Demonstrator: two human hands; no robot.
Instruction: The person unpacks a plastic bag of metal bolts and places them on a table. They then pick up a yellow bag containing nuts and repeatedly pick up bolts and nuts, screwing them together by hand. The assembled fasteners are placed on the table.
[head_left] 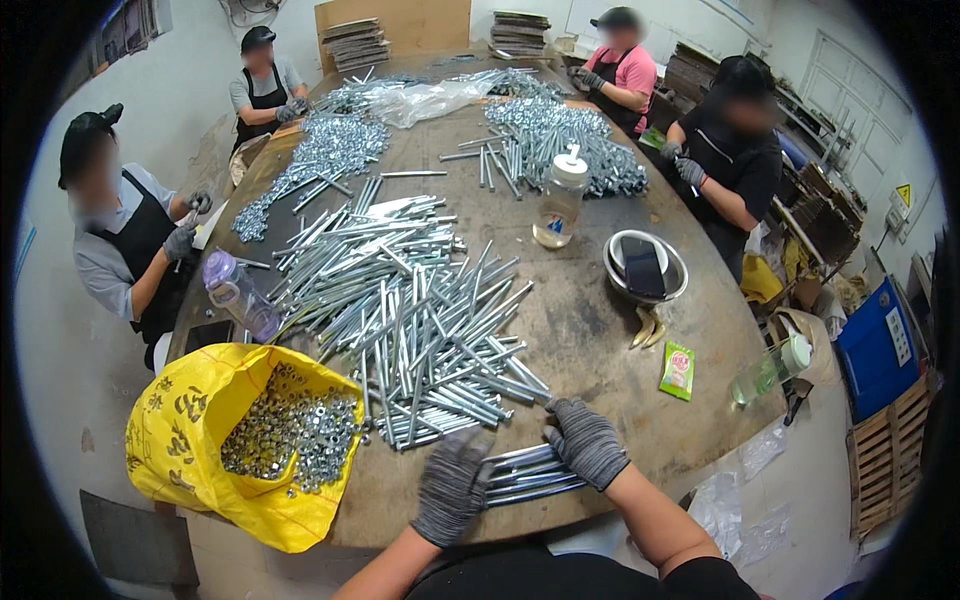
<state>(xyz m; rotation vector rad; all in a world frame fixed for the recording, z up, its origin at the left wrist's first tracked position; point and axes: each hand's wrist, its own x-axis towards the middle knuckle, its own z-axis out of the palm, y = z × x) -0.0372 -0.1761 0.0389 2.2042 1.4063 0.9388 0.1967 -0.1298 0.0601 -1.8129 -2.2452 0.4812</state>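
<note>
Both my hands wear grey knit gloves near the table's front edge. My left hand [452,485] rests on one end of a small bundle of long silver bolts [530,475], and my right hand [585,440] closes over the other end. Just beyond lies a big loose heap of the same long bolts [420,310]. To the left an open yellow sack [190,430] holds several silver nuts [290,425].
Four aproned people work around the brown table [580,320]. On it stand a purple-lidded bottle [238,295], a clear jar [560,205], a metal bowl with a dark phone [645,268], a banana peel [648,325], a green packet [677,370] and a green bottle [770,370]. More bolt heaps [550,130] lie far off.
</note>
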